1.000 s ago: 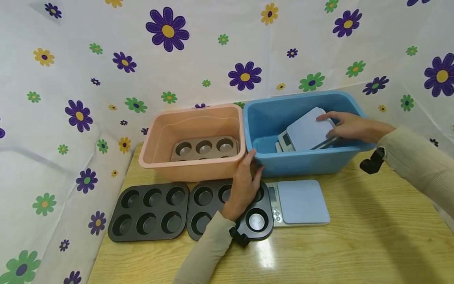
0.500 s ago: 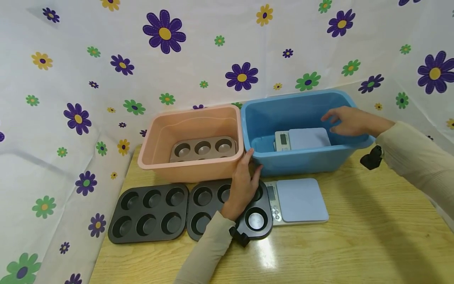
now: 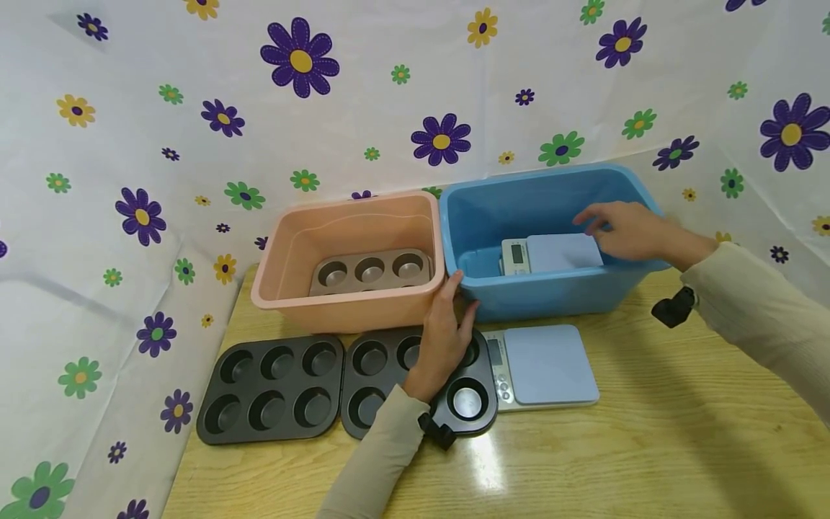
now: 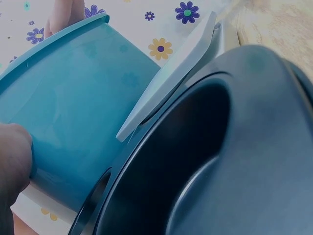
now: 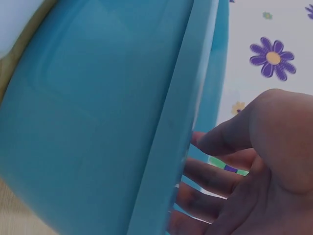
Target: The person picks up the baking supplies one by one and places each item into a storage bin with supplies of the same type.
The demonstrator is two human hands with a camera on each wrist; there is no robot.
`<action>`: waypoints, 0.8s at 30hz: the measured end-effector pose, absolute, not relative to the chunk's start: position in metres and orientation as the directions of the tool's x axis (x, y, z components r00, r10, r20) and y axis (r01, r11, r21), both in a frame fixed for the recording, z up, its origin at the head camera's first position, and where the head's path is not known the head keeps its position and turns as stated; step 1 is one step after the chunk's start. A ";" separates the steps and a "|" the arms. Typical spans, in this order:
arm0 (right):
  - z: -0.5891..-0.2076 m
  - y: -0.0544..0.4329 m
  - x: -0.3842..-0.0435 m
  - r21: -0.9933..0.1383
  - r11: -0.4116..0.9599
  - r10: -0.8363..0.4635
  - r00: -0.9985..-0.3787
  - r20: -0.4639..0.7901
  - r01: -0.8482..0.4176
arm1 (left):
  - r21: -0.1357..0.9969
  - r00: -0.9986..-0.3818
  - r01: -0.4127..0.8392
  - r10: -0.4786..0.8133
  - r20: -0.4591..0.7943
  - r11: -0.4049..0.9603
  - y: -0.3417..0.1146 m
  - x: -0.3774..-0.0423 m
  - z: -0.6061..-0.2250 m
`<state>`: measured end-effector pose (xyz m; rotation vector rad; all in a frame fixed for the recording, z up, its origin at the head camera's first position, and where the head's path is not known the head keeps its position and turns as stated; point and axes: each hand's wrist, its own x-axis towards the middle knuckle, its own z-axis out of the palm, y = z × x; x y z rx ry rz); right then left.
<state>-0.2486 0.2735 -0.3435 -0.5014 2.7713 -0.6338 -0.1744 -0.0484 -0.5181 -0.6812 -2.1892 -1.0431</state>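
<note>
A kitchen scale with a pale square platform lies flat inside the blue bin. Just above its right end hovers my right hand, fingers loosely bent and holding nothing. In the right wrist view those fingers reach past the bin's rim. My left hand rests with fairly straight fingers where the peach bin meets the blue one, thumb at the blue wall. Under that hand is a dark muffin pan, partly hidden. A second kitchen scale lies on the table to its right.
Another dark muffin pan lies to the left on the wooden table. The peach bin contains a muffin pan, its near part hidden by the front wall. A flowered cloth hangs behind both bins.
My right hand has let go of the scale, which went from tilted to flat in the blue bin. That hand then shifted slightly left over it. The left hand has stayed in place.
</note>
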 end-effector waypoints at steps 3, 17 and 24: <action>-0.342 0.267 -0.244 -0.472 0.831 -0.392 -0.912 -0.125 -0.292 | 0.498 -0.681 0.667 0.183 0.709 0.555 -0.049 -0.176 -0.517; -0.346 0.240 -0.204 -0.523 0.736 -0.393 -0.900 0.187 -0.430 | 0.486 -0.678 0.668 0.190 0.711 0.563 -0.050 -0.175 -0.516; -0.355 0.234 -0.177 -0.570 0.669 -0.331 -0.877 0.348 -0.478 | 0.479 -0.675 0.669 0.196 0.711 0.568 -0.050 -0.175 -0.519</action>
